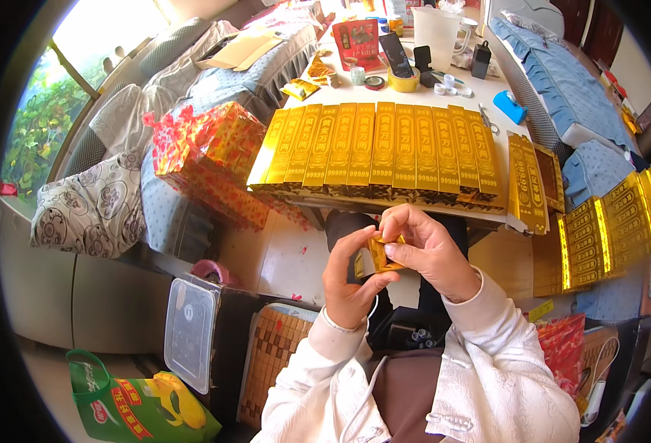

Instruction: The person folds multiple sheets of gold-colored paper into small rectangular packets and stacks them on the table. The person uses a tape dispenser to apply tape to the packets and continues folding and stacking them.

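Between both hands, in front of the table's near edge, is a small gold paper piece (383, 256), partly folded. My left hand (347, 277) grips its left side between thumb and fingers. With thumb and bent fingers, my right hand (428, 252) pinches its upper right part. Just beyond the hands, a row of several long gold paper strips or boxes (383, 147) with printed characters lies side by side along the table. More gold printed pieces (526, 185) rest at the table's right corner. The fingers hide part of the held piece.
Farther back on the table stand a phone (396, 55) at a yellow tape roll (404, 82), a plastic pitcher (436, 39), scissors (489, 119) and a blue object (509, 107). Red-and-gold bags (209, 160) stand left; gold printed sheets (608, 232) are at right. A green bag (143, 404) is lower left.
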`<state>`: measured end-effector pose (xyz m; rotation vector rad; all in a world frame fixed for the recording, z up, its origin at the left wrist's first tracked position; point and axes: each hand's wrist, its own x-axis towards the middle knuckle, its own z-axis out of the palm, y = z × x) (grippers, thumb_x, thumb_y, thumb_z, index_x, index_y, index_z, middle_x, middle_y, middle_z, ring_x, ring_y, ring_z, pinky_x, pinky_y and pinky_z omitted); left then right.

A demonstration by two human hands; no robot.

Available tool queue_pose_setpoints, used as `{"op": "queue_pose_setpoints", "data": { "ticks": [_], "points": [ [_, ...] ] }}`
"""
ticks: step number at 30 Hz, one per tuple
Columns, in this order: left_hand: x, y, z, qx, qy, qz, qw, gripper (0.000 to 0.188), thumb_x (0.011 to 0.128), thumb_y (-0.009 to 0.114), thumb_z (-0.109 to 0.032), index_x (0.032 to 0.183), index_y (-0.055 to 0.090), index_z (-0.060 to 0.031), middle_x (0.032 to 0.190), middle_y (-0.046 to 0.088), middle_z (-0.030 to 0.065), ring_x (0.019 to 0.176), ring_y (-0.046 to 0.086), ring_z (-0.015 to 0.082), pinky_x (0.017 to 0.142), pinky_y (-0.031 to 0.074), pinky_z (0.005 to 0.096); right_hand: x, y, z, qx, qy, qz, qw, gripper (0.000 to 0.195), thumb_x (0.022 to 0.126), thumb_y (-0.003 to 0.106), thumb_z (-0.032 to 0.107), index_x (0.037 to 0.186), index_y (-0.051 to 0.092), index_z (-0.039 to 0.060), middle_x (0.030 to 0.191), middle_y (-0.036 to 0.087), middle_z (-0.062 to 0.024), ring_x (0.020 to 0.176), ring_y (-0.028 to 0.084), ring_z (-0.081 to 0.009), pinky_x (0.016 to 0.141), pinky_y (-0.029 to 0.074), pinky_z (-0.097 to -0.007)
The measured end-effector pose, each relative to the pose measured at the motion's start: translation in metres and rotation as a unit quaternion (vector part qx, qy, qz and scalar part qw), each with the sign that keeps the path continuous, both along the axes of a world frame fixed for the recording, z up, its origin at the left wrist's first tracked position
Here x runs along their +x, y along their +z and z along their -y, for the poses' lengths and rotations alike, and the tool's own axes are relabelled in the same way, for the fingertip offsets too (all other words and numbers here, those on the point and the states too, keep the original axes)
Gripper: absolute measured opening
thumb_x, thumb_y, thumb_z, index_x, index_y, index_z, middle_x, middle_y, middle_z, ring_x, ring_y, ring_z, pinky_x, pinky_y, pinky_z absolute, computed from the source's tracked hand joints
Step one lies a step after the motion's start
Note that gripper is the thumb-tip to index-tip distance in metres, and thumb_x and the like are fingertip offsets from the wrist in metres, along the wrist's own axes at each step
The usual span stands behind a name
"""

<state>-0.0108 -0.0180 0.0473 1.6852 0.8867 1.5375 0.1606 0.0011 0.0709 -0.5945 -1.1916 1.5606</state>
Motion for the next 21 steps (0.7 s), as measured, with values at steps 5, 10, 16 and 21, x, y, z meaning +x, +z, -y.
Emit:
{"op": "queue_pose_setpoints", "data": {
  "ticks": [5,10,16,21],
  "points": [
    [-0.007,-0.005,-0.003,0.009,0.005,-0.058,0.998,0.071,0.074,0.092,-0.022,0.134,0.06,-0.0009,0.125,0.066,0.0113,0.112,0.064,0.0236,0.099,0.049,0.0346,0.006,0.004,0.0,-0.077,0.014,-0.08,0.994,0.03,0.099,0.065,0.005,0.127,0.054,0.0063,0.115,0.056,-0.0007,0.104,0.056,-0.0079,0.098,0.047,-0.0264],
    [-0.012,-0.009,0.0,-0.024,0.012,-0.048,0.999,0.071,0.078,0.091,-0.026,0.135,0.058,-0.0016,0.128,0.062,0.0085,0.116,0.062,0.0202,0.104,0.047,0.0342,0.014,0.001,0.0,-0.038,0.075,-0.015,0.996,0.047,0.096,0.075,0.016,0.135,0.051,0.0044,0.12,0.057,-0.0017,0.109,0.055,-0.01,0.098,0.047,-0.0276],
    [-0.008,0.001,0.007,-0.056,-0.023,0.032,0.998,0.057,0.085,0.078,-0.01,0.137,0.055,-0.0004,0.132,0.061,0.0119,0.123,0.059,0.0232,0.108,0.044,0.0359,0.015,0.001,0.004,0.103,-0.012,0.118,0.988,0.06,0.087,0.084,0.019,0.138,0.054,0.0063,0.126,0.058,-0.0027,0.105,0.058,-0.0114,0.091,0.05,-0.0272],
    [-0.009,0.03,0.023,-0.201,-0.113,0.176,0.957,0.047,0.092,0.054,-0.006,0.138,0.048,0.0022,0.133,0.055,0.0114,0.125,0.053,0.0195,0.11,0.04,0.0347,0.007,0.005,0.01,0.21,-0.059,0.206,0.954,0.06,0.081,0.088,0.017,0.134,0.06,0.0084,0.128,0.058,-0.0063,0.099,0.062,-0.0142,0.079,0.054,-0.0272]
  ]
}}
